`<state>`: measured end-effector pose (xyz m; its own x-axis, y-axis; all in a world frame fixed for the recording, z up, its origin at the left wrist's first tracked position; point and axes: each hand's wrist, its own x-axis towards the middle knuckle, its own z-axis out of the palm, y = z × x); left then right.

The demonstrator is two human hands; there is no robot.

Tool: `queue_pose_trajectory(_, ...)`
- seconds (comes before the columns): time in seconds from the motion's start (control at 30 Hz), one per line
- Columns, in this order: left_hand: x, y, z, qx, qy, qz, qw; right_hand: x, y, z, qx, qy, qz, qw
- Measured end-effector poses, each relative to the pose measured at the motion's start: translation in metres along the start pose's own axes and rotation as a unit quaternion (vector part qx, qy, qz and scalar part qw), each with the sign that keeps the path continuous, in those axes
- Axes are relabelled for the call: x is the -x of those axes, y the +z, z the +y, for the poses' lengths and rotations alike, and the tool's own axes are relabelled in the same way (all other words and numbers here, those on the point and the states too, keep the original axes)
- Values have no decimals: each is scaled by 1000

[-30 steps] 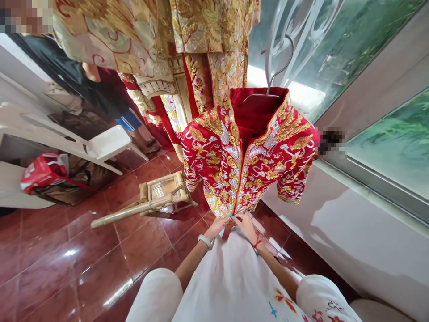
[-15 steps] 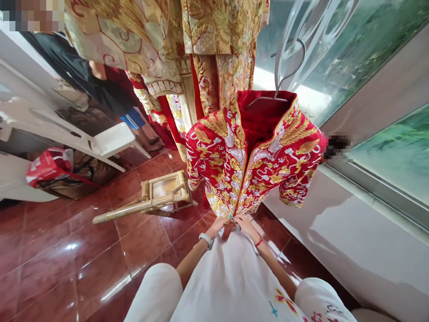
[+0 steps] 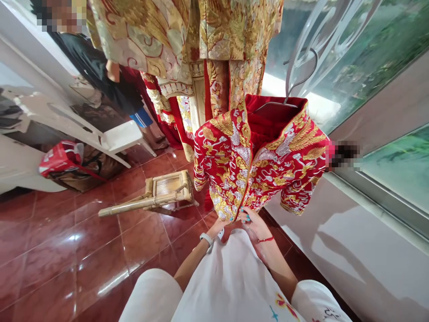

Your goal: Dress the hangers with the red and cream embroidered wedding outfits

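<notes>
We have both hands at the bottom front of a red jacket (image 3: 268, 156), which hangs upright before us on a metal hanger (image 3: 287, 93). The jacket is thickly stitched with gold and silver patterns; its collar stands open at the top, and below it the two front edges meet along a gold-trimmed line. The hanger's hook shows in front of white metal scrollwork (image 3: 298, 58) by the window (image 3: 398, 161); we cannot tell whether it catches there.

Our left hand (image 3: 221, 226) holds the lower hem, its fingers closed on the cloth beside the front opening. Our right hand (image 3: 255, 223) is just beside it, fingers bent and pinching at the front line a little above the hem. Whether they grip the cloth itself or a small fastener, we cannot tell. We wear a white band (image 3: 205, 239) on the left wrist and a red string (image 3: 267, 239) on the right, over a white top (image 3: 224, 277).

Behind the jacket hang gold-patterned clothes (image 3: 144, 44). To our left, a bamboo chair (image 3: 169, 188) sits on the red tiled floor (image 3: 97, 250). Farther off are a white chair (image 3: 123, 137) and a red bag (image 3: 60, 158) touching a brown bag (image 3: 97, 165). A person in dark clothing (image 3: 90, 62) is at the upper left.
</notes>
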<state>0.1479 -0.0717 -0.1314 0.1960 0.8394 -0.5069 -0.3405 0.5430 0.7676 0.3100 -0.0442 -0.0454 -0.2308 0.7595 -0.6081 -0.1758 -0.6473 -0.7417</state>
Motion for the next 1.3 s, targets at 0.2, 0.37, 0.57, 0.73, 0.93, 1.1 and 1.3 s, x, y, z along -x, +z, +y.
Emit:
queue_pose_trajectory(0.2,12,-17,5,-130,-37,-21,991,-3,2,-5,29,-12,22,999)
queue_pose_trajectory(0.37,26,-2,20,-316,18,0,949,6,13,19,53,17,30,998)
queue_pose_trajectory(0.57,8,43,40,-516,112,35,849,15,16,21,64,40,21,997)
queue_pose_trajectory(0.73,1,49,44,-533,127,30,836,14,16,-13,36,33,-4,999)
queue_pose_trajectory(0.93,-6,48,43,-536,133,58,832,23,23,-95,-24,-60,-28,998)
queue_pose_trajectory(1.1,-3,48,43,-558,129,53,818,56,48,-185,-56,-229,-60,970)
queue_pose_trajectory(1.3,1,52,59,-617,100,34,780,76,81,-260,-95,-353,-29,930)
